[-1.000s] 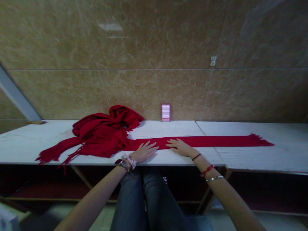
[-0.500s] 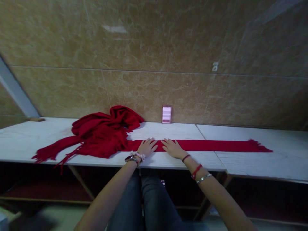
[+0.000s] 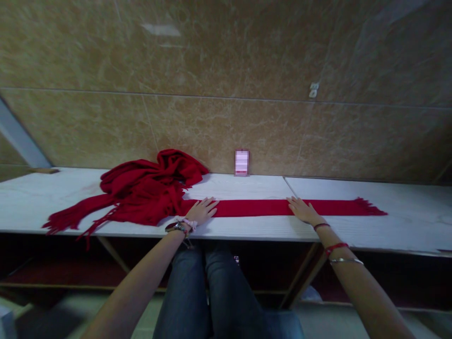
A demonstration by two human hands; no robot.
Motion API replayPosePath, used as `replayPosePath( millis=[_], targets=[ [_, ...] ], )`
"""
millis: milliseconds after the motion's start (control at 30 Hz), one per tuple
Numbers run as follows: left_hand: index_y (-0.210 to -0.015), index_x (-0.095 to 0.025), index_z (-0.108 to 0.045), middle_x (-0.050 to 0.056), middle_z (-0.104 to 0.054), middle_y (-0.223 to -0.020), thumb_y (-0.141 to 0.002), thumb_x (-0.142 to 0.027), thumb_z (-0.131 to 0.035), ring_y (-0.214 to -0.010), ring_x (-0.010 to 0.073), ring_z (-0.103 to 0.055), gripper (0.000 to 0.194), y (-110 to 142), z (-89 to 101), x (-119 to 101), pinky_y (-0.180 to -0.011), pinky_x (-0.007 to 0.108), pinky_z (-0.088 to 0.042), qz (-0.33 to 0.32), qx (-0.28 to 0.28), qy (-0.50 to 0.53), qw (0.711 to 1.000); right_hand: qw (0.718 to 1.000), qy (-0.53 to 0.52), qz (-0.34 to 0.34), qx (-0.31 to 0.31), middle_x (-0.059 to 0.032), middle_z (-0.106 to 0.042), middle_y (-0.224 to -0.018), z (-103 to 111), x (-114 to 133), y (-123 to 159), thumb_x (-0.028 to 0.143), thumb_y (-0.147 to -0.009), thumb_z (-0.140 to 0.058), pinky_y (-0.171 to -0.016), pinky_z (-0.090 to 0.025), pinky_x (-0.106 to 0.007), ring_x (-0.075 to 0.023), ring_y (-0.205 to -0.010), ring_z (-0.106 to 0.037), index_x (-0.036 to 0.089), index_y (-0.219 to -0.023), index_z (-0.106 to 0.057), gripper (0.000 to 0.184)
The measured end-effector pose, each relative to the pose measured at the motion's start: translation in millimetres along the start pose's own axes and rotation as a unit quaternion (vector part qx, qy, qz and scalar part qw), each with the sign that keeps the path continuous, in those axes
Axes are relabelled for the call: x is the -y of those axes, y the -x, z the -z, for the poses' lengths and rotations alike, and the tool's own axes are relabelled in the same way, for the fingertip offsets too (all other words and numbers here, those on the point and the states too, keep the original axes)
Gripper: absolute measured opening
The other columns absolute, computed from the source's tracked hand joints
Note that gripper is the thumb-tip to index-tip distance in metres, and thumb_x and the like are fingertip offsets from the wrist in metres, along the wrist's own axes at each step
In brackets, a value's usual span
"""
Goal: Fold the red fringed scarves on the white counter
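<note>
A red scarf [image 3: 252, 208] lies as a long, flat, narrow strip along the white tabletop, its fringed end to the right. My left hand [image 3: 203, 211] rests palm down on the strip's left part, fingers spread. Farther right, my right hand [image 3: 302, 210] lies flat on the same strip, fingers stretched out. Beside my left hand, a crumpled heap of red fringed cloth [image 3: 143, 193] covers the strip's left end. Some of its fringes hang over the table's front edge. Whether the heap and the strip are one piece, I cannot tell.
A small blurred upright card [image 3: 242, 163] stands at the back against the marbled wall [image 3: 219, 61]. Beneath the white tabletop [image 3: 247, 230] are dark open shelves [image 3: 63, 270]. A socket-like fitting [image 3: 313, 90] is on the wall, and a seam crosses the tabletop at right.
My right hand has slid to the right along the strip, away from my left hand. My left hand has shifted slightly left. The view has tilted a little; the heap lies as before.
</note>
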State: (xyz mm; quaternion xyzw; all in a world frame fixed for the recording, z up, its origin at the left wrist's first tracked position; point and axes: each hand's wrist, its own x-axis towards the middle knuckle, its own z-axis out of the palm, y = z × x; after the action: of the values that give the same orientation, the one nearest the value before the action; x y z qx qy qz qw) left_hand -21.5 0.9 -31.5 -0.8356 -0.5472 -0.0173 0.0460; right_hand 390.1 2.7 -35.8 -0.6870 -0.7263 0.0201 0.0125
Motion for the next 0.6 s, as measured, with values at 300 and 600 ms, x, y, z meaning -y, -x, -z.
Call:
replayPosePath(
  millis=[300, 600],
  targets=[
    [-0.126, -0.018, -0.043, 0.013, -0.038, -0.136, -0.081, -0.016, -0.037, -0.125, 0.0265, -0.034, 0.045, -22.0, 24.3, -1.6, -0.097, 0.048, -0.032, 0.008, 0.038, -0.041, 0.998, 0.996, 0.02, -0.003, -0.084, -0.0117, -0.028, -0.142, 0.8, -7.5, -2.8, 0.034, -0.091, -0.025, -0.096, -0.025, -0.062, -0.0312, -0.129, -0.024, 0.022, -0.135, -0.033, 0.046],
    [-0.13, -0.017, -0.037, 0.009, -0.034, -0.14, -0.091, -0.036, -0.028, -0.129, 0.0223, -0.028, 0.045, -100.1, 20.6, -161.1, -0.103, 0.043, -0.026, -0.103, -0.061, 0.05, 0.992, 0.982, 0.002, 0.179, -0.068, -0.0112, -0.028, -0.142, -1.9, 47.9, -13.7, 0.035, -0.091, -0.026, -0.096, -0.027, -0.059, -0.0277, -0.13, -0.025, 0.02, -0.134, -0.033, 0.046]
  ],
)
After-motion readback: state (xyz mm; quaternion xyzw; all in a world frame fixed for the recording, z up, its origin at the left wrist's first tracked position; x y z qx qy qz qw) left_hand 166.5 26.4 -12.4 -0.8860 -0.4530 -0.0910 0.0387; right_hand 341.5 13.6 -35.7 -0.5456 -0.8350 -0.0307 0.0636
